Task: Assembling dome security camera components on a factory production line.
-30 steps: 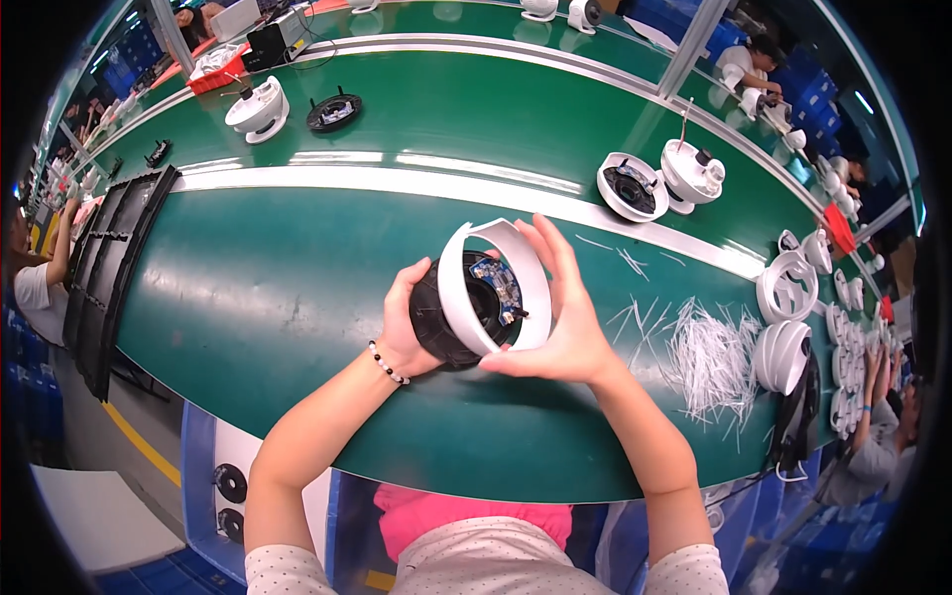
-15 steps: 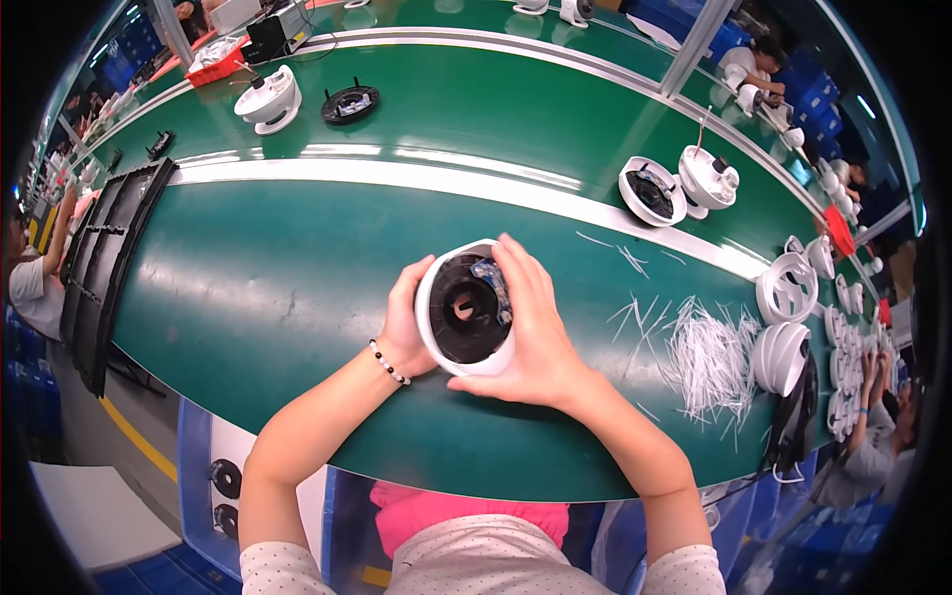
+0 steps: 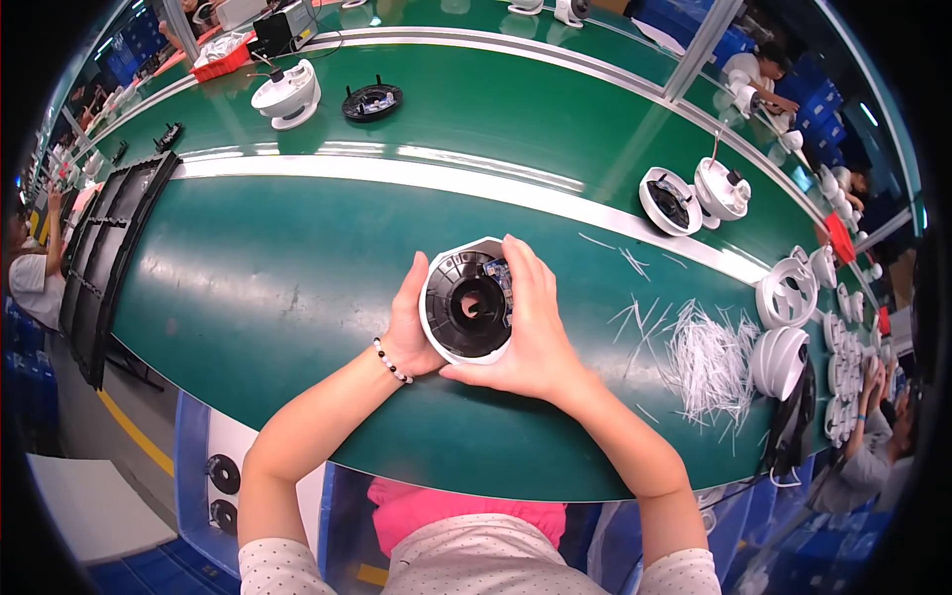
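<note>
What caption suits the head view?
Both hands, left hand and right hand, cup a white dome housing above the green belt.

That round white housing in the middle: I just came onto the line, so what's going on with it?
A person holds a round white dome-camera housing in both hands above the green conveyor belt, open side up, showing its black inner ring. The left hand cups its left side and the right hand wraps its right. Loose white cable ties and more white housings lie to the right.

Single head-worn fisheye view, looking steeply down from above, close over the green workbench (image 3: 248, 297), forearms entering from the lower edge, straight edges bowing toward the rim
</note>
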Demonstrator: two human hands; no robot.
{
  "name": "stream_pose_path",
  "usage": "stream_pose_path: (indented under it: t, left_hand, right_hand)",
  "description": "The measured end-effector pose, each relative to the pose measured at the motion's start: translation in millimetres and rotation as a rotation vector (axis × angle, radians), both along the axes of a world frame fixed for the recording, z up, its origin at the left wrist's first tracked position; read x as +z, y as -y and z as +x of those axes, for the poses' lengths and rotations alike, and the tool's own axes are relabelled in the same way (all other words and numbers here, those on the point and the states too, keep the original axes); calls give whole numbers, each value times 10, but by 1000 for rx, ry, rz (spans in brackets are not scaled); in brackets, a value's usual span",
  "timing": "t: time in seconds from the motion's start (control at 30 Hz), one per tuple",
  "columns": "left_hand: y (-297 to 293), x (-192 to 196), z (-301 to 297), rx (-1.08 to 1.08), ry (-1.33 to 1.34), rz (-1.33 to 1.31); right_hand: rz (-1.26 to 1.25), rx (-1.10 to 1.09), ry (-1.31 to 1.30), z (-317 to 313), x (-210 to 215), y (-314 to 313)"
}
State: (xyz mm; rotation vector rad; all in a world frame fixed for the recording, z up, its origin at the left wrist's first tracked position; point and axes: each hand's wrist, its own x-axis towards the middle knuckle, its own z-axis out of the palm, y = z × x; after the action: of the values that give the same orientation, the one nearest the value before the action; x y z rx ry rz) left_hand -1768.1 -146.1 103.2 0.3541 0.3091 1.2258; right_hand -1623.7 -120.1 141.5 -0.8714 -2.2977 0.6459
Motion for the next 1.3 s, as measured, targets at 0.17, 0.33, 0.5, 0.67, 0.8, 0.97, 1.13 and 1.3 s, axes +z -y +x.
stream_pose_path:
  t: [0.17, 0.33, 0.5, 0.67, 0.8, 0.97, 1.13, 1.3]
  left_hand:
    - [76, -25, -186, -11, 0, 57]
    - [98, 52, -291, 3, -8, -2]
    - [71, 104, -254, 137, -46, -108]
    - [-358, 48, -246, -136, -18, -27]
    - [-829, 207, -410, -142, -299, -70]
    - [-1670, -18, -706, 8, -366, -11]
    - [-2294, -178, -593, 39, -355, 5]
    - [-2513, -112, -530, 500, -1151, -10]
  right_hand:
    - [53, -62, 22, -180, -65, 129]
    - [144, 44, 23, -231, -13, 81]
    - [258, -35, -80, -304, -218, 44]
    - [348, -59, -96, -69, -327, 2]
    - [550, -174, 41, 523, 34, 45]
    - [791, -899, -51, 1792, 526, 68]
    - [581, -1313, 189, 2561, 212, 10]
    - [437, -1457, -38, 2781, 37, 49]
